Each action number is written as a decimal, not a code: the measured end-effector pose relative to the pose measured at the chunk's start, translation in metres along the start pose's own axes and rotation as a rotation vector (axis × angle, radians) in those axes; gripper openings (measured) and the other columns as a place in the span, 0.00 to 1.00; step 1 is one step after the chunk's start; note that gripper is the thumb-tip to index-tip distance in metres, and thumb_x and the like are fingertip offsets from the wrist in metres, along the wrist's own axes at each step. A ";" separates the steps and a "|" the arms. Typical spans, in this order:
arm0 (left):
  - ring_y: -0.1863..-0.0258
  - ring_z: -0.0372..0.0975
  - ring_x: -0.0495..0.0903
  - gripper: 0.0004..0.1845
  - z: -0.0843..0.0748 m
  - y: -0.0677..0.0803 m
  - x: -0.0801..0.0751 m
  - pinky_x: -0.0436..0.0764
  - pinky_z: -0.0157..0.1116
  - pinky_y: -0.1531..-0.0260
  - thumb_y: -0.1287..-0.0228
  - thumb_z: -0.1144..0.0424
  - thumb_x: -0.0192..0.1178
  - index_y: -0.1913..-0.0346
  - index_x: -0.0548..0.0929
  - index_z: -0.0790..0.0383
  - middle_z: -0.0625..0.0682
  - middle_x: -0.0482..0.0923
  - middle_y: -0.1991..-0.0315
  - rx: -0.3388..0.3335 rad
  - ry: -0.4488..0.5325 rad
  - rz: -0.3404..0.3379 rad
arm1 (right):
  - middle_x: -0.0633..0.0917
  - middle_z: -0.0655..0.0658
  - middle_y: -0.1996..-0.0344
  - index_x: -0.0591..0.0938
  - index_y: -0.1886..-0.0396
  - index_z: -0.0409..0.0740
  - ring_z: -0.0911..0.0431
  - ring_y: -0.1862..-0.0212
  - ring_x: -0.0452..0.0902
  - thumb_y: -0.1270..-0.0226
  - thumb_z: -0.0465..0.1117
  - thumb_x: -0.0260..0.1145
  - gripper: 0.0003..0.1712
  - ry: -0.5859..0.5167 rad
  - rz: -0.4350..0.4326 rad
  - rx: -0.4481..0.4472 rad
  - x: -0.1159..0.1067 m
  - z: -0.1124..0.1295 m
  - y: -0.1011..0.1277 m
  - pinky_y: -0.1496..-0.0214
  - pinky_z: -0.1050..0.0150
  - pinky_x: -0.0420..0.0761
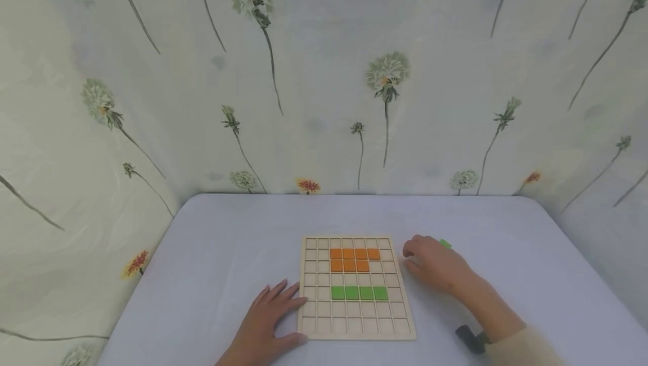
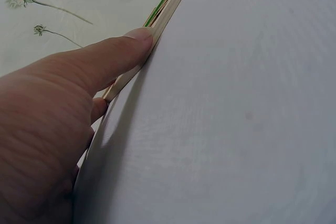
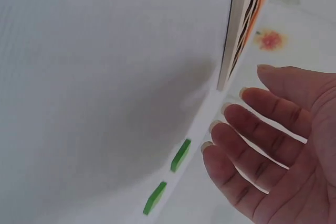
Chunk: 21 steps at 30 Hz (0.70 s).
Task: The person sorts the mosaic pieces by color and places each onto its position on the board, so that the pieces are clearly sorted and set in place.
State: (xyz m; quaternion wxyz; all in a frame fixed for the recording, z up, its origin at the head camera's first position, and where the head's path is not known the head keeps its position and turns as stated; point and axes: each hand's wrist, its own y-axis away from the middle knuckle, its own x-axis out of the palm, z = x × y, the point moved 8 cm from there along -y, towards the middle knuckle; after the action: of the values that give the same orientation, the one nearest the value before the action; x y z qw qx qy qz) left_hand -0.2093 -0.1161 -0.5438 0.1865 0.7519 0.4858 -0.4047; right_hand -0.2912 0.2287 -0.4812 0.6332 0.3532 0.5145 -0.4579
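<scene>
A square wooden grid board (image 1: 354,325) lies on the table, with two rows of orange tiles (image 1: 349,266) and, lower down, a row of green tiles (image 1: 359,293). My left hand (image 1: 268,324) rests at the board's left side, fingers spread; in the left wrist view the thumb (image 2: 139,38) touches the board's edge. To the right of the board is my right hand (image 1: 436,263), above the table with its fingers loosely bent and nothing in them. Two loose green tiles (image 3: 180,155) lie on the table below those fingertips in the right wrist view.
A white cloth covers the table (image 1: 228,242). Behind it and at both sides hangs a curtain (image 1: 314,73) printed with dandelions. The dark wrist camera (image 1: 471,339) shows by the right forearm, near a pale sleeve (image 1: 523,349).
</scene>
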 end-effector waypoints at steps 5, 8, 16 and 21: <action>0.20 0.48 0.58 0.36 -0.001 0.000 -0.002 0.50 0.57 0.21 0.40 0.33 0.69 0.31 0.80 0.40 0.42 0.68 0.23 0.021 -0.010 -0.027 | 0.85 0.38 0.45 0.84 0.43 0.38 0.39 0.40 0.80 0.30 0.41 0.71 0.19 -0.007 -0.017 0.055 -0.010 -0.018 0.000 0.37 0.40 0.80; 0.20 0.49 0.59 0.36 -0.003 0.000 -0.004 0.51 0.58 0.21 0.41 0.33 0.70 0.31 0.80 0.41 0.42 0.68 0.23 0.033 -0.012 -0.046 | 0.83 0.33 0.40 0.81 0.36 0.34 0.34 0.36 0.77 0.29 0.42 0.70 0.26 -0.019 -0.016 0.093 -0.013 -0.032 -0.003 0.34 0.36 0.76; 0.20 0.48 0.58 0.37 -0.003 0.000 -0.003 0.50 0.56 0.21 0.43 0.36 0.73 0.31 0.80 0.40 0.41 0.67 0.23 0.006 -0.006 -0.031 | 0.82 0.27 0.41 0.78 0.36 0.26 0.30 0.36 0.76 0.29 0.40 0.69 0.28 0.004 -0.019 0.087 -0.006 -0.061 -0.008 0.33 0.34 0.74; 0.20 0.48 0.58 0.36 -0.003 0.001 -0.003 0.49 0.56 0.21 0.42 0.36 0.72 0.31 0.80 0.41 0.42 0.67 0.23 0.012 0.005 -0.034 | 0.84 0.29 0.46 0.82 0.42 0.28 0.32 0.42 0.79 0.30 0.40 0.71 0.23 0.035 -0.040 0.060 -0.003 -0.068 -0.012 0.36 0.35 0.77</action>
State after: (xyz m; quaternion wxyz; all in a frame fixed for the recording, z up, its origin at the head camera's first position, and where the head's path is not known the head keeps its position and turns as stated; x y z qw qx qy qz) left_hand -0.2074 -0.1160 -0.5395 0.1738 0.7457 0.4964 -0.4091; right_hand -0.3248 0.2878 -0.4926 0.6039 0.3695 0.5185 -0.4795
